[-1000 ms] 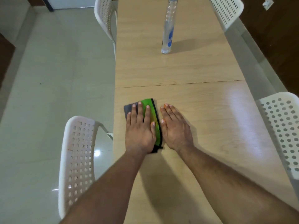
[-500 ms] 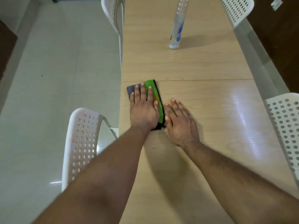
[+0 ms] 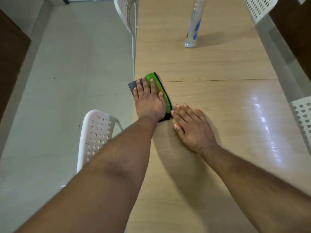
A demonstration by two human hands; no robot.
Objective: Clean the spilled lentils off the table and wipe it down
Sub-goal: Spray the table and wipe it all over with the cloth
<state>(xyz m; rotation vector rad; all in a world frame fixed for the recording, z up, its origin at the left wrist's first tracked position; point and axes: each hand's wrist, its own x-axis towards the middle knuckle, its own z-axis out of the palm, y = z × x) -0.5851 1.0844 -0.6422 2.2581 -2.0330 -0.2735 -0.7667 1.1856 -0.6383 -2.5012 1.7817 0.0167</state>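
Cloth (image 3: 152,77) under flat left hand (image 3: 149,102)

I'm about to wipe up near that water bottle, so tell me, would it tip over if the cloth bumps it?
Probably yes. The bottle is tall and narrow on a small base. It looks clear, perhaps nearly empty, so likely light. Once down, its round body would probably roll on the smooth table.

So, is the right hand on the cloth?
No, the right hand lies flat on the bare table beside the cloth; the left hand presses it.
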